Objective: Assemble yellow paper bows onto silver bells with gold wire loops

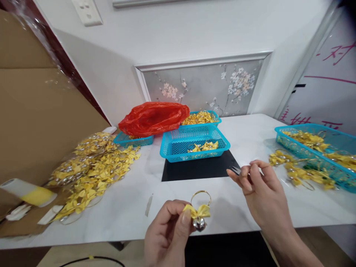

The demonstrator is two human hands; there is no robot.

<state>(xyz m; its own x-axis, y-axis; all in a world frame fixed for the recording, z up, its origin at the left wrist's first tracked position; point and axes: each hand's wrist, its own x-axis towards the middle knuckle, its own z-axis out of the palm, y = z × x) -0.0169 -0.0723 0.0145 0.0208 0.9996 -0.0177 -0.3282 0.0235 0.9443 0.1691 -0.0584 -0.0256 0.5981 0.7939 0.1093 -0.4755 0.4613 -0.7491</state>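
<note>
A person's left hand (167,233) pinches a small yellow bow (198,212) between thumb and fingertips, just over the near edge of a white table (133,207). The bow is glossy ribbon with two short loops; a thin gold ring (200,196) stands up behind it and a little silver bell (199,223) hangs beneath its knot. The right hand (260,193) hovers to the right of it, fingers pressed together on slim metal tweezers (236,170) whose tips point left; most of the tool is hidden in the hand. A black mat (198,168) lies near the table's middle, and a blue basket (194,142) rests on its far edge, holding a few more bows. Behind that basket stand two more blue baskets, one partly covered by a red bag (154,118). A large heap of bows (94,167) spreads along the left edge. At the right edge another basket (319,148) is cut off by the frame, with loose bows beside it. A yellow and white roll (26,192) at the far left is hard to make out.
</note>
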